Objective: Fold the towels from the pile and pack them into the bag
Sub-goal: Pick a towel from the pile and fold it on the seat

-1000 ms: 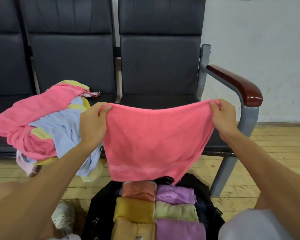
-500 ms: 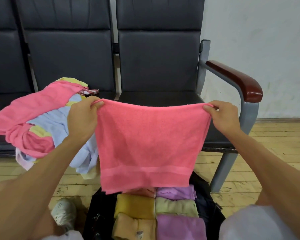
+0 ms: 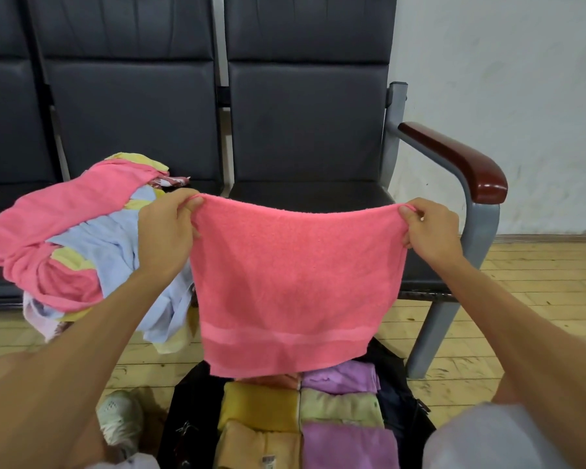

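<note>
A pink towel (image 3: 295, 282) hangs flat in the air in front of me, stretched between both hands. My left hand (image 3: 164, 235) pinches its top left corner and my right hand (image 3: 430, 230) pinches its top right corner. Its lower hem hangs just over the open black bag (image 3: 190, 414) on the floor. Inside the bag lie folded towels (image 3: 339, 406) in yellow, purple, pale green and orange, side by side. The pile of unfolded towels (image 3: 71, 245), pink, light blue and yellow, sits on the bench seat at the left.
A row of dark padded seats (image 3: 305, 137) stands behind the towel, with a grey metal frame and a brown armrest (image 3: 460, 160) at the right. A white wall is beyond it. The floor is wooden planks (image 3: 538, 282). A white shoe (image 3: 119, 418) shows lower left.
The towel's upper edge was sagging between my hands and is now pulled nearly straight. Its lower hem has dropped and hangs flat.
</note>
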### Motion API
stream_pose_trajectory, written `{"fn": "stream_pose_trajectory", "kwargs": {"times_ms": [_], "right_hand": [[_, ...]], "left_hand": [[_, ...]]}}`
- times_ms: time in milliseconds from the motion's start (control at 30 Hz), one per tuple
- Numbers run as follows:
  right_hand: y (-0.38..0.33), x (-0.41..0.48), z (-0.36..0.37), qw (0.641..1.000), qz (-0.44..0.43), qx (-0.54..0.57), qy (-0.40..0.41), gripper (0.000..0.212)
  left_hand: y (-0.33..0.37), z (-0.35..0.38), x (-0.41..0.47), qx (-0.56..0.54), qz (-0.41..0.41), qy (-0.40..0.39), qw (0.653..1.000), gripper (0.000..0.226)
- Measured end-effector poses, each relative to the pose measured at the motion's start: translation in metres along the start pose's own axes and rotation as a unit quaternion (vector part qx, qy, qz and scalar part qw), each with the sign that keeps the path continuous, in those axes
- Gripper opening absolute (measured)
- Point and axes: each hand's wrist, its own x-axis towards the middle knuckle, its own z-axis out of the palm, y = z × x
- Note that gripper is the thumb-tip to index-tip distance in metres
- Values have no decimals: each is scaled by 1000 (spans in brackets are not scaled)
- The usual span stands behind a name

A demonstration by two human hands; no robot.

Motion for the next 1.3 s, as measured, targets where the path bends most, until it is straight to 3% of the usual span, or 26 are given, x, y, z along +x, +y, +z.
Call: {"fn": "stream_pose_trajectory", "kwargs": {"times_ms": [100, 200, 300, 433, 567, 933, 1067, 1167, 1300], "right_hand": [[-7, -2, -3, 997, -11, 78, 12, 22], [-7, -14, 5, 996, -1, 26, -89, 21], [-7, -14, 8, 997, -13, 60, -41, 18], [2, -13, 12, 995, 0, 39, -96, 18], [0, -11, 10, 997, -38, 25, -69, 18], [-1, -10, 12, 996, -15, 19, -87, 13], [-2, -10, 10, 998, -6, 0, -57, 17], [-3, -8, 7, 999, -16, -35, -30, 21], [0, -9, 8, 991, -7, -83, -100, 24]], "left_hand": [[8, -1, 0, -53, 8, 35, 998, 23], [4, 6, -7, -38, -43, -11, 998, 17], [3, 10, -8, -71, -84, 9, 994, 17], [-5, 7, 0, -86, -110, 22, 990, 18], [-10, 4, 0, -73, -91, 25, 993, 14], [-15, 10, 7, -143, -140, 7, 980, 17], [-23, 10, 9, -90, -121, -25, 988, 22], [-26, 7, 9, 36, -64, -18, 997, 23], [-26, 2, 8, 114, -52, -14, 992, 26]]}}
